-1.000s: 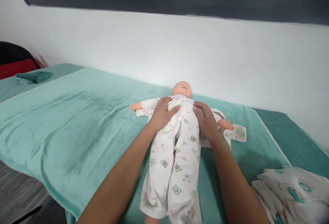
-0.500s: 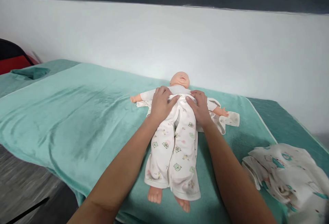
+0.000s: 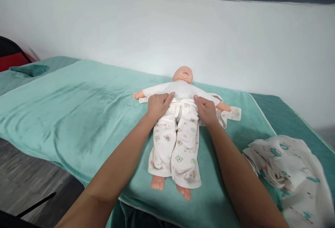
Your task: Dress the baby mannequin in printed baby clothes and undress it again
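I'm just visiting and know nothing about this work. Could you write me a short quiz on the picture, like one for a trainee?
1. Open question: Which part of the printed trousers do the left hand and the right hand hold?
2. True or false: The doll is lying on its front.
3. Fill in the gap: The crumpled cloth lies on the person's ____ side.

Key
1. The waist.
2. False; it lies on its back.
3. Right.
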A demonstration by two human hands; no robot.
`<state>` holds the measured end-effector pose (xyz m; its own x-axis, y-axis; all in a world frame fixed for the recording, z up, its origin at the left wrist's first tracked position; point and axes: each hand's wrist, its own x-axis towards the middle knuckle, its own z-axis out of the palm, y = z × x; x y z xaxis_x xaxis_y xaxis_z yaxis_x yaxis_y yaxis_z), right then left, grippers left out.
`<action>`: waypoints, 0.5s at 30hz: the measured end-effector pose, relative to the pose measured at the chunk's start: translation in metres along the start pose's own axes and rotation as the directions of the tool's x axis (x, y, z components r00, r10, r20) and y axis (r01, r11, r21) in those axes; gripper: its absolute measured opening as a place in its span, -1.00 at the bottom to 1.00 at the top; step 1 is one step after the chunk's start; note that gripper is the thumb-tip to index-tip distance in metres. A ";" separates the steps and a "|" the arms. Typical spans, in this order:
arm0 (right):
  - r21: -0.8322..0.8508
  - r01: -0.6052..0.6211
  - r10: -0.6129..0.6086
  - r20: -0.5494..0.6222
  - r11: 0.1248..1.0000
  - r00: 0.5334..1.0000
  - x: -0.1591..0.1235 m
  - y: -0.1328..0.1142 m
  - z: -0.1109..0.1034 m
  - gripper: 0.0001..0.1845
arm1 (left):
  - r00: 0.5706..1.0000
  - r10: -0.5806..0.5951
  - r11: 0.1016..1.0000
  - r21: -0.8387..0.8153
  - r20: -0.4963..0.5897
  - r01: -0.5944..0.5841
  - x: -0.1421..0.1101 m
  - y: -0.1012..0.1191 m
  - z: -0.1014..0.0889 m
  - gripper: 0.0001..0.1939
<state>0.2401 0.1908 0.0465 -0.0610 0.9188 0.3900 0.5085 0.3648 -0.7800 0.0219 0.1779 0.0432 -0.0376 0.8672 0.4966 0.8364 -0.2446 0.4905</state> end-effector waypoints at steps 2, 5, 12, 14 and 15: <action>-0.021 -0.077 0.078 0.095 0.997 0.992 -0.005 0.003 -0.008 -0.39 | 0.999 -0.029 0.996 -0.078 0.033 0.031 -0.006 -0.008 -0.004 -0.40; -0.069 -0.107 0.120 0.229 0.992 0.966 -0.015 0.006 -0.023 -0.40 | 0.991 -0.058 0.981 -0.176 0.124 0.080 -0.020 -0.021 -0.013 -0.42; -0.005 -0.094 0.085 0.477 0.996 0.875 -0.046 0.004 -0.044 -0.39 | 0.877 -0.001 0.843 -0.470 0.481 0.259 -0.057 -0.038 -0.049 -0.26; -0.040 -0.086 0.095 0.412 0.996 0.906 -0.056 0.000 -0.039 -0.50 | 0.874 -0.002 0.814 -0.506 0.486 0.283 -0.063 -0.037 -0.052 -0.24; -0.068 -0.072 0.092 0.359 0.995 0.929 -0.061 -0.003 -0.035 -0.58 | 0.890 -0.009 0.818 -0.509 0.456 0.269 -0.065 -0.036 -0.051 -0.33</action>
<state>0.2724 0.1287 0.0420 -0.3184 0.9410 0.1148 0.5688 0.2865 -0.7710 -0.0335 0.1081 0.0297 0.2090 0.9716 0.1109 0.3959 -0.1877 0.8989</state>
